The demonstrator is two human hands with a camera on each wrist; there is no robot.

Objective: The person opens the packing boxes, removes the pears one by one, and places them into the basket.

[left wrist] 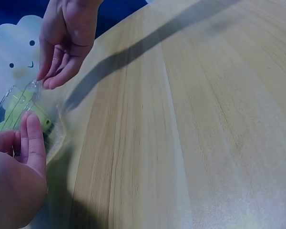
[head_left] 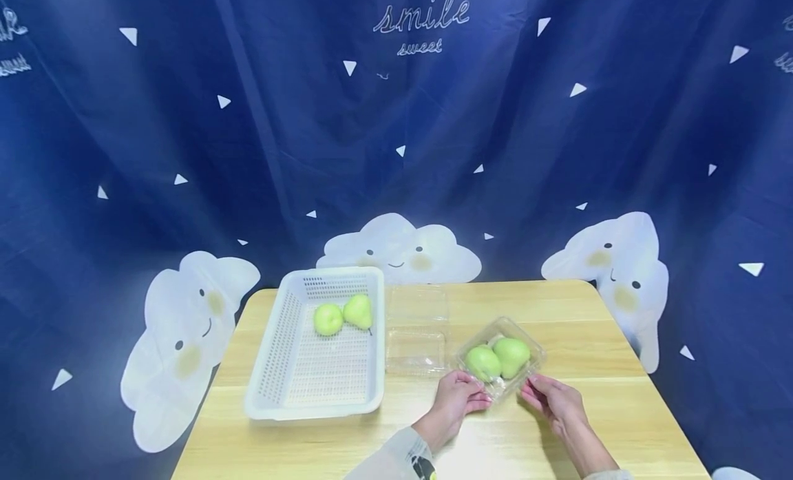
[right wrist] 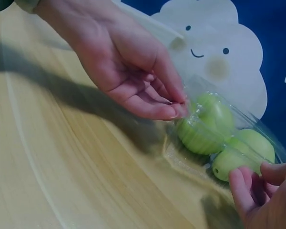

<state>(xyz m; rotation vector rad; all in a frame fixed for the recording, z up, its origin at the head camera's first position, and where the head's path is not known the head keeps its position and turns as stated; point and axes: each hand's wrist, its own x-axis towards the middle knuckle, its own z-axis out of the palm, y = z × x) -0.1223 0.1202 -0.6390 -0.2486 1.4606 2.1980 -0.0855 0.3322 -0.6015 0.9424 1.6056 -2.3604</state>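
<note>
A clear plastic clamshell box (head_left: 500,323) sits on the table at the right, its lid over two green pears (head_left: 511,357). My left hand (head_left: 454,405) pinches the box's near left corner between thumb and fingers. At the near right corner, my right hand (head_left: 557,403) grips the rim with its fingertips. The right wrist view shows the pears (right wrist: 207,125) through the transparent lid, with the left hand (right wrist: 133,71) at one corner and the right hand (right wrist: 271,195) at the other. In the left wrist view both hands meet the box's near edge.
A white perforated basket (head_left: 316,411) stands on the left, holding a green pear (head_left: 358,311) and a rounder green fruit (head_left: 328,319). Beside it lies an open, clear clamshell box (head_left: 416,351). Behind the wooden table (head_left: 619,425) hangs a blue curtain (head_left: 396,122).
</note>
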